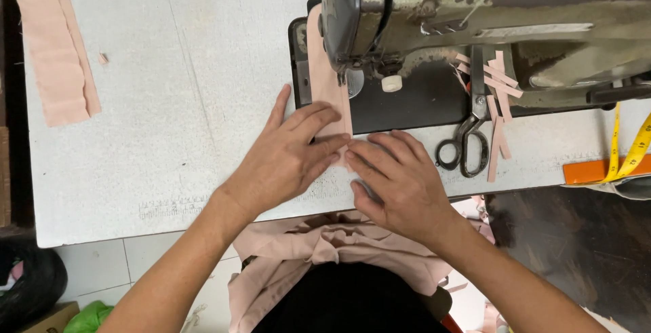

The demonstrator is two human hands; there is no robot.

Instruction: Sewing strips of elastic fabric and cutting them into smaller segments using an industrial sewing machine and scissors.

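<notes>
- Far to the left of the sewing machine, at the table's back corner, lies a spare folded strip of pink fabric, well apart from my work.
- The grey worktable runs bare between that strip and the machine bed.
- My left hand lies flat and open just in front of the machine's needle end, fingers spread and pressing down on the pink fabric strip; it grips nothing.
- That strip runs from under my fingertips straight back beneath the machine's head, on the left side of the dark bed plate; I cannot see the needle itself.
- My right hand touches the left one in front of the machine, palm down, fingers loosely curled over the near end of the strip, pinning it rather than clutching it.
- More pink cloth hangs off the table edge into my lap, in front of the machine.
- I judge the step in hand is aligning and holding the strip for stitching; the next move calls for even pressure from both hands so the edge feeds straight.
- Right of my hands, against the machine bed, lie scissors among pink offcuts.
- Furthest right of the machine hangs a yellow measuring tape.
</notes>
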